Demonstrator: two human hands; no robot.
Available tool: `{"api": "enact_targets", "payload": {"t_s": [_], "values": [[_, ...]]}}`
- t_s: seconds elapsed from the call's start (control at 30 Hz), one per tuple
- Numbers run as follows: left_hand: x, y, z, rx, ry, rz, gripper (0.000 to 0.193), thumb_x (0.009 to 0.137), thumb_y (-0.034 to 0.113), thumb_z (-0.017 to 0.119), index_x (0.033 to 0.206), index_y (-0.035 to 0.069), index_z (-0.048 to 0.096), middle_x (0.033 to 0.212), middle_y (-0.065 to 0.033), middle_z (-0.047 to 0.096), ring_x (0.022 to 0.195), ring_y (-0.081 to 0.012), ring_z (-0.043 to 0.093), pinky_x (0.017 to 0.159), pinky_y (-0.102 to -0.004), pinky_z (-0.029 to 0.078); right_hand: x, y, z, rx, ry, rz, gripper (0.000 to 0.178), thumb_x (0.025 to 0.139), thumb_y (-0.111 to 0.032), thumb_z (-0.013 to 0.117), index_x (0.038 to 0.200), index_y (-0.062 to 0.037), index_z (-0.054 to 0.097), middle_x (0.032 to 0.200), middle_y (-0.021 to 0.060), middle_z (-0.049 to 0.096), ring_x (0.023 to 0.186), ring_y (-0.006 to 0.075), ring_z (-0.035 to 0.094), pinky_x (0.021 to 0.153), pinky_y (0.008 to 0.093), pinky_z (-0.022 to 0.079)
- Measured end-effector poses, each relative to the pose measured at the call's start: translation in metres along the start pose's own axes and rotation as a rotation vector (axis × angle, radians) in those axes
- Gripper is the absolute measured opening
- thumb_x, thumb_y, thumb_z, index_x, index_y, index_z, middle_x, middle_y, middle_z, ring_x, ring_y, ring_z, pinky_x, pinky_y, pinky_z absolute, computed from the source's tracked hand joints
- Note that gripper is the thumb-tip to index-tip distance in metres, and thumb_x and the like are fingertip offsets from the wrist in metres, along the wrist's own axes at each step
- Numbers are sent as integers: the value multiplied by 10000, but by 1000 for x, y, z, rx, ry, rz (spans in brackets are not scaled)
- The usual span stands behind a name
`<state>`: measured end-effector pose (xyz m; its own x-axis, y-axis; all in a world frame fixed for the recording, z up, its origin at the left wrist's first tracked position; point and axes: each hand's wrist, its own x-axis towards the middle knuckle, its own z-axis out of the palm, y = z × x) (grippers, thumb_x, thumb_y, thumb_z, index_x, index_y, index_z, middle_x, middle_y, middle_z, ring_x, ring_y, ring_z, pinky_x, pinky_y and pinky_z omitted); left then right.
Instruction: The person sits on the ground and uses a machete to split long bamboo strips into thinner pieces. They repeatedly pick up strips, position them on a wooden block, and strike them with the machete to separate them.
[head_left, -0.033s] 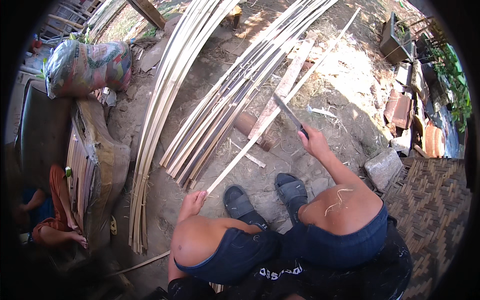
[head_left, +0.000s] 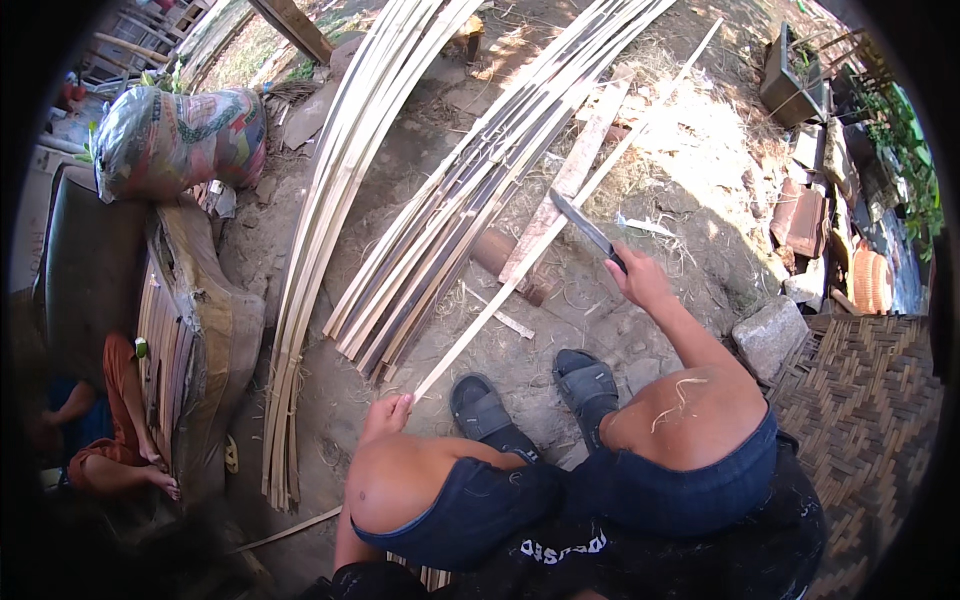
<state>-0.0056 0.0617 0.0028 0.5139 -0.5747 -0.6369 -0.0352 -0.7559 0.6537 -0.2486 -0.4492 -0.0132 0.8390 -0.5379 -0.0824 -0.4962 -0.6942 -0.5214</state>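
Knife [head_left: 583, 221]: metal blade, smooth, semi-glossy. Long strip [head_left: 475, 328]: bamboo-like wood, matt, approx. smooth. Mid bundle [head_left: 470, 190]: sim. matl., w/ frayed fibres. Plank [head_left: 577, 168]: rough wood. Sack [head_left: 185, 140]: plastic, glossy, wrinkled. Mat [head_left: 850, 410]: woven, matt.

Marked items: two.
Black garment [head_left: 690, 548], lower edge: one short row of white lettering [head_left: 563, 547]. Stuffed sack [head_left: 180, 150], upper left: coloured print [head_left: 205, 128], too small to read.

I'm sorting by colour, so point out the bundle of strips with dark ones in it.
The right bundle, nearer the knife in the right hand: dark strips run through it, whereas the left bundle looks pale.
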Motion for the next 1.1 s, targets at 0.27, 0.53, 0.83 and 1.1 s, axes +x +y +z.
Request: {"api": "enact_targets", "payload": {"t_s": [0.27, 0.53, 0.83, 1.1], "values": [[-20, 24, 5, -87, -115, -88, 412, 1033, 363, 540, 868, 5, 658, 601, -36, 582, 511, -85, 513, 480, -250, 398, -16, 6, -5, -48, 37, -24, 379, 968, -387, 591, 1259, -145, 606, 850, 198, 649, 761, 426, 672, 685, 501, 548], [42, 95, 26, -185, -12, 75, 375, 1021, 355, 567, 934, 9, 681, 612, -14, 569, 540, -82, 505, 494, -270, 392, -21, -67, 14, 35, -62, -305, 334, 978, -346, 576, 1170, -74, 601, 920, 246, 674, 793, 442, 665, 687, 523, 538], [57, 114, 64, 341, 320, 480, 326, 989, 293, 569, 837, 9, 619, 701, -199, 657, 614, -380, 641, 590, -467, 494, -33, -52, 30, 90, 56, -172, 377, 980, -361, 574, 1234, -84, 610, 848, 251, 670, 742, 456, 667, 678, 530, 545], [22, 85, 59, 499, 246, 201, 396, 1024, 344, 449, 908, 10, 627, 802, -253, 667, 766, -457, 644, 715, -550, 490, 24, 84, -49, -99, 254, 412, 326, 987, -323, 568, 1170, -57, 611, 800, 240, 652, 754, 450, 659, 648, 529, 519]]}}
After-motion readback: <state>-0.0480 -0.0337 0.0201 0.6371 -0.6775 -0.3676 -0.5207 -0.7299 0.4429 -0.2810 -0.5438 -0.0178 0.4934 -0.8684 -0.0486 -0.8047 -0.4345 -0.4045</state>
